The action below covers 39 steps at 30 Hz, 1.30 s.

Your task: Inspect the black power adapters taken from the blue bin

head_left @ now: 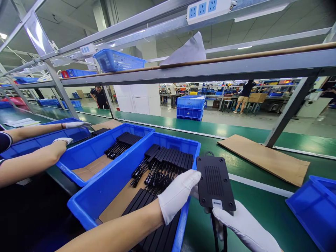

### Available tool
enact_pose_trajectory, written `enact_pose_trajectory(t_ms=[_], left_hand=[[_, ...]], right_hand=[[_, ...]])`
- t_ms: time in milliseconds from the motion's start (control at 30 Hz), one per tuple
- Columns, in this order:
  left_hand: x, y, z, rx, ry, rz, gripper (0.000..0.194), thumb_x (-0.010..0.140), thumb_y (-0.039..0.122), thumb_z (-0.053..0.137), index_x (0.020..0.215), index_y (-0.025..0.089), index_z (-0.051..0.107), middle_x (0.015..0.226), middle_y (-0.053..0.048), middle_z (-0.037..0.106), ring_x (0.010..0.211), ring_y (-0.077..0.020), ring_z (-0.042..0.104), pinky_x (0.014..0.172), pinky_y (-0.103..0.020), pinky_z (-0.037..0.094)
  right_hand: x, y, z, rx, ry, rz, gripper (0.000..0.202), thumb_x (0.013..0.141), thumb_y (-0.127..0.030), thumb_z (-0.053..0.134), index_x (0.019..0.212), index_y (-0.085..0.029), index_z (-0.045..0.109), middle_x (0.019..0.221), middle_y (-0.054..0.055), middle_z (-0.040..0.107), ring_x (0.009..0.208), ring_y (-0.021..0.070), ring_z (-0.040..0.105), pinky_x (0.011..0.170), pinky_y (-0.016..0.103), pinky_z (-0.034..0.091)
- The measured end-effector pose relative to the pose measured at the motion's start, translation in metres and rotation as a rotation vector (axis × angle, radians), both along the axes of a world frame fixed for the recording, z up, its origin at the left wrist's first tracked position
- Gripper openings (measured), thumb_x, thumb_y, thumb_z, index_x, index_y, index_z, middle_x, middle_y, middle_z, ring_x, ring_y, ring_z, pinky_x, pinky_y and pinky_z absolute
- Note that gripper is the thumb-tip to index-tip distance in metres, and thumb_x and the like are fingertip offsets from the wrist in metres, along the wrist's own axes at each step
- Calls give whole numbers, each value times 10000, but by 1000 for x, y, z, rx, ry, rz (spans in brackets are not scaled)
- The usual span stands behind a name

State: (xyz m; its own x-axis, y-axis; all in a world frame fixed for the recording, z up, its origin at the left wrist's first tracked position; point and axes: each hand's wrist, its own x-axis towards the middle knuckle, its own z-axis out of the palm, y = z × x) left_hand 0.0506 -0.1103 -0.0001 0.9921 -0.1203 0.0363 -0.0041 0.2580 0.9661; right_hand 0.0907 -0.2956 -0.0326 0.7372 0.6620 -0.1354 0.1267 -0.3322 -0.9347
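A flat black plastic box [214, 180] with a ribbed middle, corner screws, a small white label and two black cables is upright between my hands. My left hand [181, 190], in a white glove, pinches its left edge. With the white-gloved right hand [245, 224], I grip its lower end where the cables hang down; some fingers are hidden behind it. Just left of my hands stands a long blue bin [86, 206], lined with cardboard. Rows of similar black boxes [173, 157] with their cables lie inside it, partly covered by my left arm.
A second blue bin [76, 171] holds more black boxes. Beyond it, a co-worker's gloved hands [76, 125] reach over another bin. A cardboard sheet [265, 157] lies on the green bench, with a blue bin [317, 210] at right. A metal shelf [210, 68] spans overhead.
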Motion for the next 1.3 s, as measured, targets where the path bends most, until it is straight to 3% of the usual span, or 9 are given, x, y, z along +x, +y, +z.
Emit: enact_pose_trajectory(t_ms=[233,400,600,900,1100,1300], left_hand=[[0,-1,3,-2,-5,1,349,949,377,438,1018,119,664,830,-54,665,658,-123,557,670,-270,462],[0,0,1,14,9,22,344,952,372,436,1044,130,662,954,-70,678,723,-131,579,692,-271,464],[-2,0,3,12,16,7,369,946,395,432,1038,128,670,923,-80,685,728,-153,599,693,-286,474],[-2,0,3,25,20,-7,424,952,448,382,1041,167,687,889,-81,688,785,-194,634,680,-304,479],[0,1,0,20,11,-10,435,952,463,382,1083,173,678,894,-79,692,771,-195,634,678,-307,480],[2,0,-5,30,72,38,445,940,458,418,1072,111,664,895,-104,681,753,-164,617,658,-263,461]], right_hand=[[-3,-1,3,8,42,21,271,843,-442,547,717,-208,600,655,13,608,647,220,575,756,335,498],[-2,-1,4,15,58,27,254,853,-437,542,757,-209,604,666,13,610,637,216,573,672,306,502],[-2,-1,4,28,44,33,266,862,-447,524,760,-208,581,681,13,598,662,217,575,691,309,494],[-6,1,12,-7,45,1,335,797,-514,558,643,-218,531,644,43,599,1038,347,564,851,388,488],[-7,0,14,-15,93,15,409,790,-602,555,675,-211,588,622,36,617,681,263,612,741,376,524],[-6,-1,14,32,83,32,487,813,-661,531,674,-201,606,633,42,631,614,234,592,683,350,525]])
